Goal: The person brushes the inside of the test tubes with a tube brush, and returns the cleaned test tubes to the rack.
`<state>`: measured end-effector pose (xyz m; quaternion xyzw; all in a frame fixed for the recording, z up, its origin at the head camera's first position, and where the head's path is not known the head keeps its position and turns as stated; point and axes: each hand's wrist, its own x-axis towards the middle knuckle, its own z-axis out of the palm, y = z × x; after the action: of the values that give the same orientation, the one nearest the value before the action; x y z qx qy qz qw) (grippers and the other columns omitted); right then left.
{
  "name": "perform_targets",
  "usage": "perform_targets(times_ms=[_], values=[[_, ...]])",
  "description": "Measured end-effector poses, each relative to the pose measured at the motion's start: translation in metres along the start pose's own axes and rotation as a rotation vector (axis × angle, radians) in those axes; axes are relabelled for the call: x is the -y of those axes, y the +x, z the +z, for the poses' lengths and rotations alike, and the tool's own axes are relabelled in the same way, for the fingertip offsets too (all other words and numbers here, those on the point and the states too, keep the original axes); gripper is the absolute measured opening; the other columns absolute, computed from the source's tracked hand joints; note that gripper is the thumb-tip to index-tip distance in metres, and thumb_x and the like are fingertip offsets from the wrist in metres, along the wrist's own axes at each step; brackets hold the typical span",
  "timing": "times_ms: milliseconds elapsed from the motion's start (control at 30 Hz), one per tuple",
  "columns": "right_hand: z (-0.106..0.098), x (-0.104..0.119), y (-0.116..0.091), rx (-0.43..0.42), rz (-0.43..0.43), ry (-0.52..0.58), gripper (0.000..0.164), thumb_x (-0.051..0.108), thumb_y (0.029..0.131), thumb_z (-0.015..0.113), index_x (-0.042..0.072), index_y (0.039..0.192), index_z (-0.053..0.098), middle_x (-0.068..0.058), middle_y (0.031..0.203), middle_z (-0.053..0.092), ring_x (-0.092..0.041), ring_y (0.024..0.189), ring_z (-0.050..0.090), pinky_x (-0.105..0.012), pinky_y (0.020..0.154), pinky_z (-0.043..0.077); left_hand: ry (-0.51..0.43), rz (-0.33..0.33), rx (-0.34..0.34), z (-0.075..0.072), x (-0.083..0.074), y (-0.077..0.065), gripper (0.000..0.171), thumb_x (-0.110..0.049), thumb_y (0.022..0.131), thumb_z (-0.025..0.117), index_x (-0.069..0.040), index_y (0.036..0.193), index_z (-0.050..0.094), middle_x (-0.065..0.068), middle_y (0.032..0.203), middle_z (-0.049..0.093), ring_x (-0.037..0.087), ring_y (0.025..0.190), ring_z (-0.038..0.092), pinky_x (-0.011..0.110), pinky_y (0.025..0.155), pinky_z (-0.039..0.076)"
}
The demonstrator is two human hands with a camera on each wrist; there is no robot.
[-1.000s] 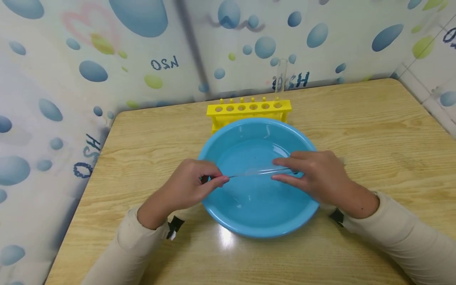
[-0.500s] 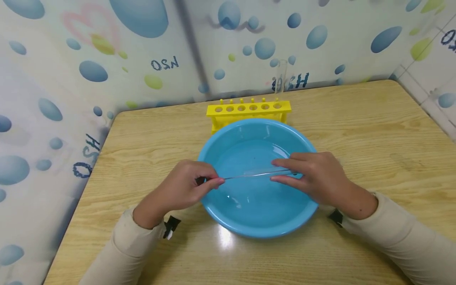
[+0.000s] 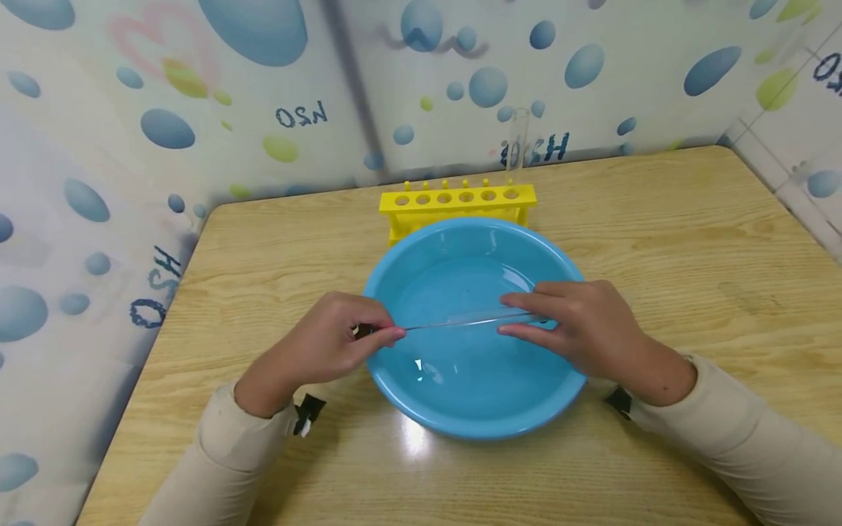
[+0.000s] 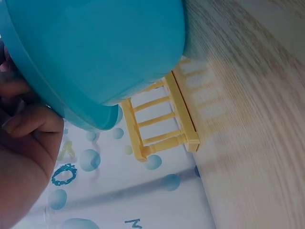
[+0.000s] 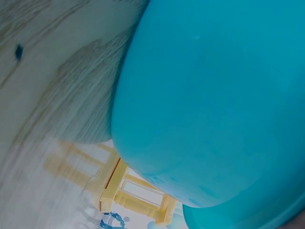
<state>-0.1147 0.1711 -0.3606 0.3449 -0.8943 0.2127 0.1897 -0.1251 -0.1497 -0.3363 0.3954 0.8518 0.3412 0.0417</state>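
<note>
Above the light blue basin [image 3: 475,427], my right hand [image 3: 588,332] holds a clear glass test tube [image 3: 490,319] lying nearly level. Its thumb and fingers sit around the tube's right end. A thin wire handle [image 3: 427,326], apparently of a test tube brush, runs into the tube from the left. My left hand [image 3: 329,337] pinches that wire between thumb and fingers, over the basin's left rim. A dark bit shows by the right fingers; the brush head cannot be made out. In the left wrist view, curled left fingers [image 4: 38,121] appear beside the basin's wall [image 4: 109,43].
Right behind the basin stands a yellow test tube rack [image 3: 458,199]. An upright glass tube [image 3: 517,146] is in its rightmost hole. The wood-grain table [image 3: 691,241] meets a patterned wall [image 3: 250,58] at the back and left. Clear liquid appears to lie in the basin.
My left hand has moved slightly left, drawing the wire with it, so more wire shows outside the tube. The right hand and test tube have hardly moved.
</note>
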Motion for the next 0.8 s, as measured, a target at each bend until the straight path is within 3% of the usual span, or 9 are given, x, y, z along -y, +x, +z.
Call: perform_targets(times_ms=[167,400,567,800], values=[[0.0,0.0,0.0,-0.005,-0.001,0.005,0.036,0.048,0.077,0.068,0.022,0.102,0.071,0.009,0.064,0.06,0.001,0.05,0.045,-0.014,0.042,0.03,-0.006,-0.004,0.011,-0.003,0.0,-0.001,0.017,-0.018,0.085,0.066,-0.018,0.068,0.064,-0.013,0.061,0.05,0.002,0.053,0.042,0.019,0.047,0.037],[0.001,-0.001,0.0,-0.014,-0.007,0.007,0.037,0.049,0.077,0.068,0.022,0.102,0.072,0.008,0.063,0.059,0.001,0.049,0.043,-0.014,0.042,0.029,-0.013,-0.018,0.04,-0.007,0.003,-0.003,0.02,-0.026,0.088,0.063,-0.02,0.068,0.063,-0.013,0.06,0.048,0.002,0.053,0.041,0.02,0.047,0.037],[0.001,-0.001,-0.001,-0.012,0.0,0.005,0.037,0.049,0.077,0.068,0.022,0.103,0.071,0.009,0.064,0.06,0.0,0.049,0.046,-0.014,0.042,0.03,-0.035,-0.022,0.049,-0.012,0.007,-0.005,0.018,-0.024,0.088,0.063,-0.02,0.07,0.063,-0.012,0.06,0.047,0.003,0.052,0.041,0.02,0.047,0.037],[0.001,-0.001,-0.001,-0.021,-0.001,-0.001,0.037,0.049,0.077,0.068,0.023,0.103,0.071,0.009,0.064,0.06,0.001,0.05,0.045,-0.014,0.042,0.03,-0.117,-0.103,0.108,-0.021,0.012,-0.01,0.014,-0.026,0.089,0.061,-0.022,0.078,0.068,-0.01,0.062,0.054,0.004,0.052,0.043,0.019,0.047,0.039]])
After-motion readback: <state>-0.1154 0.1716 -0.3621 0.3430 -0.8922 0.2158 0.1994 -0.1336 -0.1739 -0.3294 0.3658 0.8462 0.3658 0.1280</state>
